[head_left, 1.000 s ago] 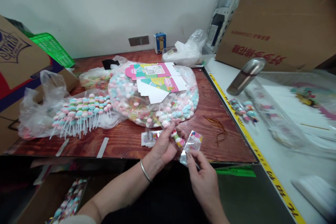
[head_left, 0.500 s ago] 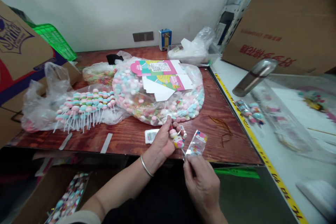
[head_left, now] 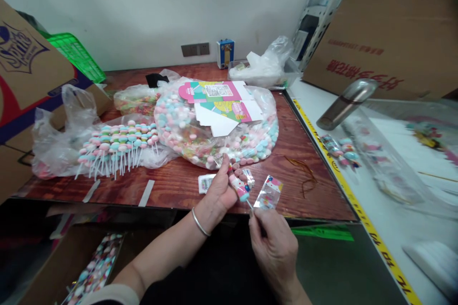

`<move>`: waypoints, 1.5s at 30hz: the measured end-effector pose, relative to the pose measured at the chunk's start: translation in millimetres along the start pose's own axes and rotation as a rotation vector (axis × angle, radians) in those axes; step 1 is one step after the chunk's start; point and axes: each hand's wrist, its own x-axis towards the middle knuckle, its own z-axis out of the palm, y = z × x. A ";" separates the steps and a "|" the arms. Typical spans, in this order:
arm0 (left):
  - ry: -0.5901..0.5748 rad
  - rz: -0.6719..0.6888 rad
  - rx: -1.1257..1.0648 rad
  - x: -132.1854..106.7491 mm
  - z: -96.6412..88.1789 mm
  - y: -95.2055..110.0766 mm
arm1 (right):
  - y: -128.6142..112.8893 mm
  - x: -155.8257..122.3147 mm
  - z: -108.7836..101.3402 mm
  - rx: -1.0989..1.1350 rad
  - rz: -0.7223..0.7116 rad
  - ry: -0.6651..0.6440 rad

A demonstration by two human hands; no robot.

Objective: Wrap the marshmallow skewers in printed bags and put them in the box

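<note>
Between both hands is a marshmallow lollipop [head_left: 239, 187], its stacked candies partly covered by a clear printed wrapper, the stick pointing down to the right. My left hand [head_left: 219, 193], with a bangle on its wrist, is closed round the candy part. Thumb and finger of my right hand [head_left: 275, 240] pinch the lower end of the white stick. Just beyond the right hand lies a flat printed clear wrapper [head_left: 269, 192]. A small white packet [head_left: 205, 183] sits on the table, partly behind the left hand.
A big bag of candies [head_left: 250, 147] carries a flattened printed carton [head_left: 222, 100]. At left, several marshmallow lollipops [head_left: 118, 140] lie on plastic. Golden twist ties [head_left: 304, 174] are on the right. Beyond the yellow tape stands a tilted metal flask [head_left: 347, 105]. An open box [head_left: 53, 262] sits below.
The lollipop has turned a little in the left hand, so another side of the printed wrapper shows. Both hands have stayed nearly in place.
</note>
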 end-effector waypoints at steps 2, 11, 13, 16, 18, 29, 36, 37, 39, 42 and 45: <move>-0.013 -0.007 0.015 -1.9 1.6 -3.2 | -1.6 -0.6 2.0 0.019 0.064 -0.017; -0.127 0.163 0.408 -16.4 -16.2 -50.2 | 2.6 19.0 21.4 0.693 0.882 -0.076; -0.148 0.185 0.498 -19.9 -22.0 -56.2 | 7.6 21.7 23.3 0.824 0.967 -0.066; -0.172 0.167 0.537 -21.8 -25.1 -55.2 | 12.5 23.4 18.7 0.740 0.918 -0.093; -0.193 0.145 0.546 -21.6 -24.3 -51.6 | 13.5 23.4 14.7 0.502 0.756 -0.070; -0.244 0.175 0.677 -28.5 -24.0 -46.0 | 29.5 17.0 14.2 -0.142 0.095 0.044; -0.266 0.099 0.913 -36.0 -21.6 -39.0 | 26.3 13.9 6.6 -0.136 0.146 0.068; -0.250 0.101 0.922 -37.1 -21.6 -40.6 | 26.2 12.8 7.4 -0.125 0.171 0.049; -0.205 0.114 0.931 -38.7 -21.4 -44.4 | 26.2 11.9 8.9 -0.021 0.309 -0.021; -0.134 0.123 0.904 -38.3 -20.6 -48.0 | 24.6 13.6 8.5 0.154 0.486 -0.099; -0.135 0.023 0.814 -33.4 -19.9 -47.6 | 22.0 17.6 3.7 0.263 0.531 -0.177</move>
